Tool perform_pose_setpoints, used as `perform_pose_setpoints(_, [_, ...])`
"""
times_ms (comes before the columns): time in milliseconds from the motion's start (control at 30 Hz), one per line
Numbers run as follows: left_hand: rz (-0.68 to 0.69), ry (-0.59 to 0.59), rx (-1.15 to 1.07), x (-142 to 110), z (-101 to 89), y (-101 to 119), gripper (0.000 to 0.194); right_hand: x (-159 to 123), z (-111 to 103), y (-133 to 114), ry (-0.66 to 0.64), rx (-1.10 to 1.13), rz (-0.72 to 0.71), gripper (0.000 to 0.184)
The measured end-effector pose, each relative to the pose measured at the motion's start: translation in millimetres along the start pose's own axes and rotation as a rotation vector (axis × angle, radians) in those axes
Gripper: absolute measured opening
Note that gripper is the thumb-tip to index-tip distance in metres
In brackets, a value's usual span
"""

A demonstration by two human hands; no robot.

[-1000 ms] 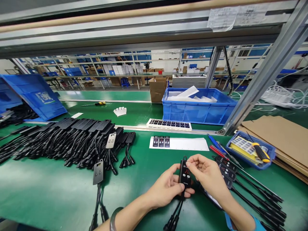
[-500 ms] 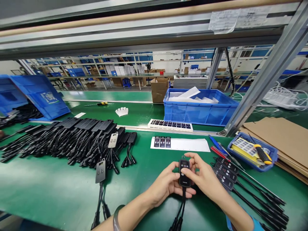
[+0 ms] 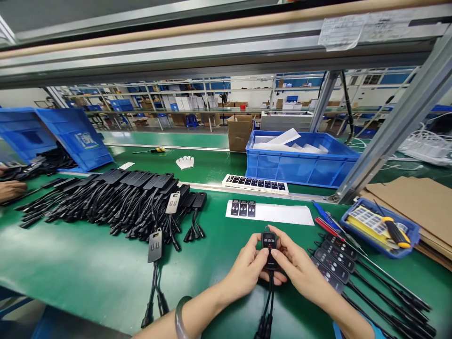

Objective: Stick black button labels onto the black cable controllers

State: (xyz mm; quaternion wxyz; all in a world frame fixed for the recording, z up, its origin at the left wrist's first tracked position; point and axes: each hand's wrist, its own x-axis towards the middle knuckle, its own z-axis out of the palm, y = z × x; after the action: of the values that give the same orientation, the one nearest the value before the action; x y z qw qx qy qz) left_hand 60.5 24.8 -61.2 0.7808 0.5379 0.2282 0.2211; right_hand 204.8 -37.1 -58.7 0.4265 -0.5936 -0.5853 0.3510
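Observation:
Both my hands grip one small black controller (image 3: pixel 269 241) with a button label on its face, just above the green bench. My left hand (image 3: pixel 247 270) wraps its left side, thumb on the front. From the right, my right hand (image 3: pixel 294 266) presses its thumb on the lower face. Its black cables (image 3: pixel 266 308) hang down toward me. A white sheet (image 3: pixel 270 213) carrying three black labels lies just beyond. To the right lies a row of labelled controllers (image 3: pixel 334 259) with cables.
A big pile of black cabled controllers (image 3: pixel 116 202) covers the left bench; one lies apart (image 3: pixel 154 247). A label strip (image 3: pixel 256 184), blue bin (image 3: pixel 300 160), small blue tray (image 3: pixel 383 226) with a screwdriver, cardboard (image 3: pixel 416 202) and a slanted metal post (image 3: pixel 391 127) stand around. Another person's hand (image 3: pixel 10 189) shows far left.
My right thumb slid down from the controller's top to its lower face. Both hands with the controller shifted slightly; the camera panned, bringing another person's hand into view at far left.

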Motion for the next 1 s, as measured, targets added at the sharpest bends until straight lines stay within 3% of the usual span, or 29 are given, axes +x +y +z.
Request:
perform_pose_setpoints(200, [0.027,0.076,-0.091,1.2,1.5,-2.8,0.046,1.8,-0.2,-8.4,0.015,-0.202,-0.038,0.057])
perform_pose_setpoints(333, [-0.058,-0.117,-0.112,-1.2,-9.8,16.6,0.058,0.4,-5.2,-26.7,0.023,-0.372,-0.136,0.064])
perform_pose_setpoints(400, [-0.12,-0.235,0.113,-8.8,-21.3,35.4,0.062,-4.7,-5.9,-33.8,-0.019,-0.48,-0.162,0.058])
perform_pose_setpoints(500, [-0.014,-0.214,0.625,-33.9,-41.1,63.0,0.058,-21.4,-6.5,-31.3,-0.159,-0.688,-0.135,0.059])
perform_pose_setpoints(567, [0.072,-0.1,0.875,-56.7,-53.9,72.7,0.047,-35.3,-11.1,-17.8,-0.236,-0.82,-0.118,0.061])
perform_pose_setpoints(633, [0.122,0.117,1.076,-78.6,-68.3,73.5,0.038,-45.3,-21.4,1.2,-0.285,-0.901,-0.12,0.066])
perform_pose_setpoints(700, [0.119,0.5,1.351,-96.4,-86.5,68.3,0.039,-48.4,-35.5,16.3,-0.306,-0.957,-0.138,0.074])
perform_pose_setpoints(767, [0.012,0.887,1.618,-109.7,-107.0,61.6,0.05,-44.7,-48.5,18.6,-0.324,-0.963,-0.132,0.086])
perform_pose_setpoints(800, [-0.072,1.005,1.699,-114.6,-116.6,58.8,0.055,-40.3,-53.0,14.4,-0.326,-0.943,-0.122,0.09])
perform_pose_setpoints(833, [-0.148,1.058,1.739,-118.1,-124.7,56.6,0.059,-33.7,-55.8,7.5,-0.32,-0.906,-0.115,0.09])
perform_pose_setpoints(900, [-0.214,1.031,1.74,-120.5,-133.4,54.4,0.055,-12.7,-55.6,-8.3,-0.279,-0.801,-0.123,0.072])
perform_pose_setpoints(1000, [-0.13,0.938,1.728,-111.1,-123.7,55.3,0.045,36.0,-46.2,-19.6,-0.182,-0.695,-0.158,0.031])
